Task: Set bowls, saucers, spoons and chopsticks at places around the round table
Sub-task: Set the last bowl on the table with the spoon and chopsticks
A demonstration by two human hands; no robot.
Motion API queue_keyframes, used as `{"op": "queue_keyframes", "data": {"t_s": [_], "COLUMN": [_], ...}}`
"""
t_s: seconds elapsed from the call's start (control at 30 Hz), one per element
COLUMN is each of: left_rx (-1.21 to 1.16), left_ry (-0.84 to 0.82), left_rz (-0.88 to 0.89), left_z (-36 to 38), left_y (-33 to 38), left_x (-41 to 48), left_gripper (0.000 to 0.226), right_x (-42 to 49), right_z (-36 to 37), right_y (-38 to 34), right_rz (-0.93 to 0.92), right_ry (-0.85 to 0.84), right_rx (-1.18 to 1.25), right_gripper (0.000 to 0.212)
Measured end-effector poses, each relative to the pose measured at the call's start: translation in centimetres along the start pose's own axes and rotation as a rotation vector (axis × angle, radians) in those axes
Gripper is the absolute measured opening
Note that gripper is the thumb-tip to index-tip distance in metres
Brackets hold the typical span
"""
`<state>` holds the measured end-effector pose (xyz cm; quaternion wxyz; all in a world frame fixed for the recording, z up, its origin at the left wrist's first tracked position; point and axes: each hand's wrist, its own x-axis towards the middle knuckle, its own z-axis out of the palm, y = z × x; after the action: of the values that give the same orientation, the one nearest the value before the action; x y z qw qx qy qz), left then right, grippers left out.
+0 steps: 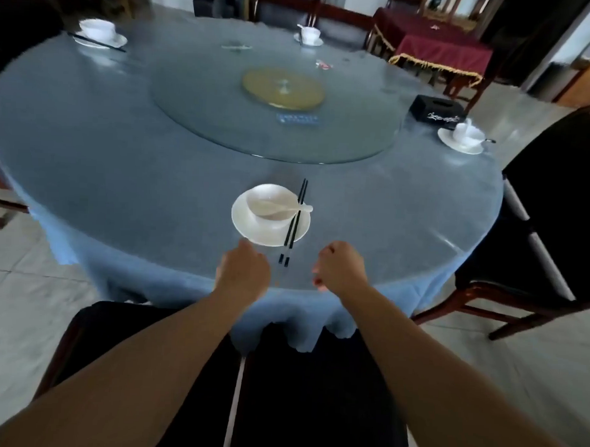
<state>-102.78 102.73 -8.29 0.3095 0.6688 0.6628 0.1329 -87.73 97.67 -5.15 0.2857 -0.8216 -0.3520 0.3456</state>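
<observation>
On the near side of the round blue table [121, 170] stands a white saucer [253, 233] with a white bowl [271, 202] on it and a white spoon [287, 209] lying in the bowl. A pair of black chopsticks [295, 220] rests across the saucer's right rim, pointing away from me. My left hand [243, 271] hovers just in front of the saucer with fingers curled under, holding nothing. To the right of the chopsticks' near ends, my right hand [340, 268] is also loosely curled and holds nothing.
Three more bowl-and-saucer settings stand at the far left [99, 32], far middle [309, 36] and right [464, 137]. A glass turntable [223, 127] fills the table's middle. A black tissue box [436, 108] sits at the right. Dark chairs stand at the right [555, 205] and before me [314, 391].
</observation>
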Motion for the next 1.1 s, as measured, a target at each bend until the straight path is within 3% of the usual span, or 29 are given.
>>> {"op": "queue_keyframes", "data": {"t_s": [0.1, 0.2, 0.37, 0.87, 1.0, 1.1], "left_rx": [-0.049, -0.376, -0.575, -0.561, -0.771, -1.014], "left_ry": [0.053, -0.034, -0.169, -0.221, -0.195, -0.059], "left_rz": [-0.07, -0.052, 0.017, 0.073, -0.057, -0.221], "left_z": [2.1, 3.6, 5.4, 6.0, 5.8, 4.7], "left_y": [-1.8, -2.2, -1.4, -1.2, -1.7, -2.9], "left_x": [3.6, 5.0, 5.3, 5.6, 6.3, 8.0], "left_gripper": [0.037, 0.042, 0.029, 0.027, 0.037, 0.039], "right_x": [4.7, 6.9, 8.4, 8.0, 8.3, 9.0], "right_z": [2.7, 4.6, 5.8, 7.3, 7.5, 7.1], "right_y": [2.4, 4.0, 5.1, 4.2, 4.0, 3.8], "right_rz": [0.041, 0.059, -0.051, -0.069, -0.018, 0.037], "right_ry": [-0.004, -0.044, -0.036, 0.085, 0.099, 0.115], "right_rx": [0.224, 0.413, 0.452, 0.309, 0.407, 0.465], "right_gripper": [0.023, 0.029, 0.018, 0.03, 0.033, 0.036]}}
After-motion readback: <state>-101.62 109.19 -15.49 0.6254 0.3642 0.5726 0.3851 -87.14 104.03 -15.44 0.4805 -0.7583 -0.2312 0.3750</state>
